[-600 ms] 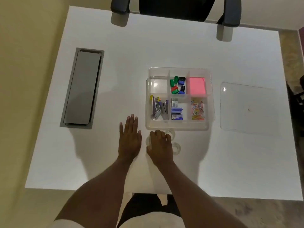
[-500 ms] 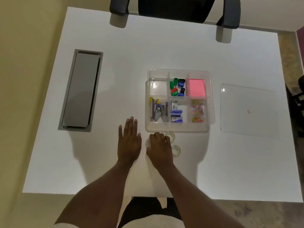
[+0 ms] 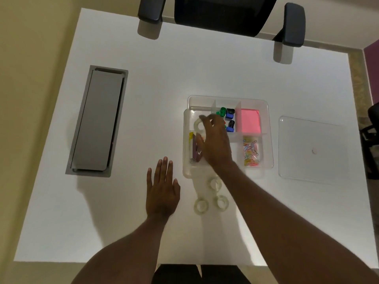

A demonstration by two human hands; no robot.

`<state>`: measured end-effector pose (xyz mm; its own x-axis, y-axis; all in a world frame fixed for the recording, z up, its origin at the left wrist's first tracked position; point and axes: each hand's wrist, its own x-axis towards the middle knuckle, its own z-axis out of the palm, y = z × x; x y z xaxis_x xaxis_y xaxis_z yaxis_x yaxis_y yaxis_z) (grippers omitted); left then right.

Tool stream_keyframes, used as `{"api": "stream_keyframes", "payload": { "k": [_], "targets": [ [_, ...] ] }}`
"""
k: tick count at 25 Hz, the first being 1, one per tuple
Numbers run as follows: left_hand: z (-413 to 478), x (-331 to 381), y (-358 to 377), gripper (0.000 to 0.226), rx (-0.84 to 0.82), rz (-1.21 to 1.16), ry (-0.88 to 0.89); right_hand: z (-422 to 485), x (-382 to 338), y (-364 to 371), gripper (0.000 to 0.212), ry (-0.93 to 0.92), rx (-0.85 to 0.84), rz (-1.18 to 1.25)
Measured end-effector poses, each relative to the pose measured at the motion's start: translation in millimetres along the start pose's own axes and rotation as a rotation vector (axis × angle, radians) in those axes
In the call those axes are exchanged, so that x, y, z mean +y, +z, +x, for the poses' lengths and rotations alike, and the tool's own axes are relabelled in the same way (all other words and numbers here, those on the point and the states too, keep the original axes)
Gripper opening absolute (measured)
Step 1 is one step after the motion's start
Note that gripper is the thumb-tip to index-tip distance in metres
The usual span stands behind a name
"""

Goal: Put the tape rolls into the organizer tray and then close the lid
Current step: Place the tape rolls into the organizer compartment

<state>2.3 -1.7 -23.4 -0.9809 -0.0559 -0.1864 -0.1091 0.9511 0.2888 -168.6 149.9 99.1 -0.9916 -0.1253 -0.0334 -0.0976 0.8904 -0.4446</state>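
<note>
A right hand [image 3: 215,140] is pinching a tape roll [image 3: 198,126] over the organizer tray's [image 3: 270,140] ten-o'clock compartment; the left hand [image 3: 162,189] is lying flat, fingers loosely spread.

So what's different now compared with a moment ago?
The right hand left the tape rolls near the desk edge and reached forward over the organizer tray, carrying one tape roll above its far-left compartment. Three tape rolls remain on the desk. The left hand stays flat; the lid hasn't moved.
</note>
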Motion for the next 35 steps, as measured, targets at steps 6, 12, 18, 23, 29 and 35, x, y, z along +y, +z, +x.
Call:
{"api": "stream_keyframes", "payload": {
  "k": [6,12,18,23,29,35],
  "targets": [
    [-1.6,-4.0,8.5,0.066,0.061,-0.020,0.008,81.1,3.1,11.3,0.043,0.033,-0.281,-0.173],
    [0.2,-4.9,15.3,0.066,0.076,-0.015,0.000,100.2,10.1,29.5,0.036,0.040,-0.304,-0.275],
    [0.5,-4.6,15.8,0.067,0.087,0.003,-0.003,78.4,13.5,23.2,0.029,-0.054,-0.137,-0.238],
    [0.9,-7.0,16.4,0.067,0.114,0.012,0.015,22.2,18.0,11.6,0.018,-0.121,0.134,-0.108],
    [0.7,-7.5,15.2,0.065,0.145,0.008,0.031,-72.6,41.8,14.4,0.016,-0.096,0.234,-0.028],
    [-2.0,-4.8,8.8,0.065,0.159,-0.004,0.030,-177.9,76.0,26.4,0.023,0.034,0.183,0.026]
  ]
}}
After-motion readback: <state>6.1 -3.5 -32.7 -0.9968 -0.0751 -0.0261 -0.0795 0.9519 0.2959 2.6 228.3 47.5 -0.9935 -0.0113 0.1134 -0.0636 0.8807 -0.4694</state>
